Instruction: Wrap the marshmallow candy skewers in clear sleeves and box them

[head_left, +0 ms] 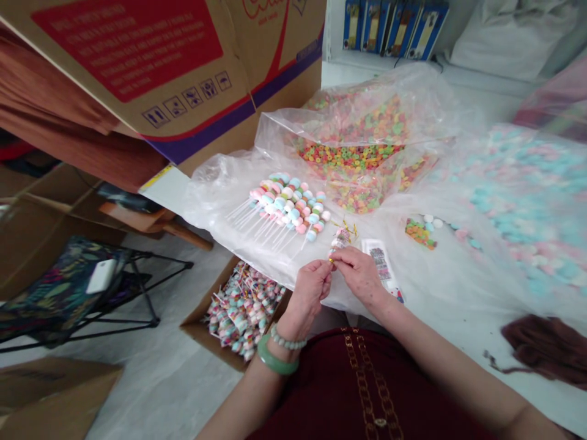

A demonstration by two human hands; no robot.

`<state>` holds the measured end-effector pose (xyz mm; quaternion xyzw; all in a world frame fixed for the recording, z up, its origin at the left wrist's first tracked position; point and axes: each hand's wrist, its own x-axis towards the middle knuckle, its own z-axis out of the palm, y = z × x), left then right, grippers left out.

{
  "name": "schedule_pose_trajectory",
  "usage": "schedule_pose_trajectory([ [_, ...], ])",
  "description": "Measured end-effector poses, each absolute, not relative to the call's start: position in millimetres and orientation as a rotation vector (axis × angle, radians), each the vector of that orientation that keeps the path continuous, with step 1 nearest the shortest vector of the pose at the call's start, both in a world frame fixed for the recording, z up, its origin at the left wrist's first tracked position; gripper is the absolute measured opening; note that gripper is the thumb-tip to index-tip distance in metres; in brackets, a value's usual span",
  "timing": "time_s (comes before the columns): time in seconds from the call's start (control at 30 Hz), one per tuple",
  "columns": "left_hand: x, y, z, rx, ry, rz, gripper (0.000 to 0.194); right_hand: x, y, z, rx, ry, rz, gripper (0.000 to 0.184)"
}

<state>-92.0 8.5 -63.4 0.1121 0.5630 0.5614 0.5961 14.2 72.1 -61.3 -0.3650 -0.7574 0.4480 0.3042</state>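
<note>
My left hand [314,282] and my right hand [358,274] meet at the table's front edge, fingers pinched together. Between their fingertips shows a bit of a gold twist tie [331,261], at the neck of a wrapped marshmallow skewer [339,241]. The skewer's candy end points away from me; its stick is hidden by my hands. Loose gold twist ties [352,229] lie just beyond it. To the left rests a pile of unwrapped marshmallow skewers [291,205] with white sticks toward me. A stack of printed clear wrappers [380,263] lies right of my right hand.
A large bag of colourful ring candies [353,153] stands behind the skewers, beside a big carton [183,116]. Pink and blue marshmallows [527,208] spread at right, near a brown cloth [548,348]. Below the table edge, a box [197,330] holds many wrapped skewers.
</note>
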Motion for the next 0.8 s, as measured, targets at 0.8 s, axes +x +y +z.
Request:
schedule_pose_trajectory([
  [0.8, -81.1, 12.4, -49.3, 0.328, 1.408, 1.46, 0.036, 13.6, 60.3, -54.5, -1.226, -1.309, 1.73, 0.006],
])
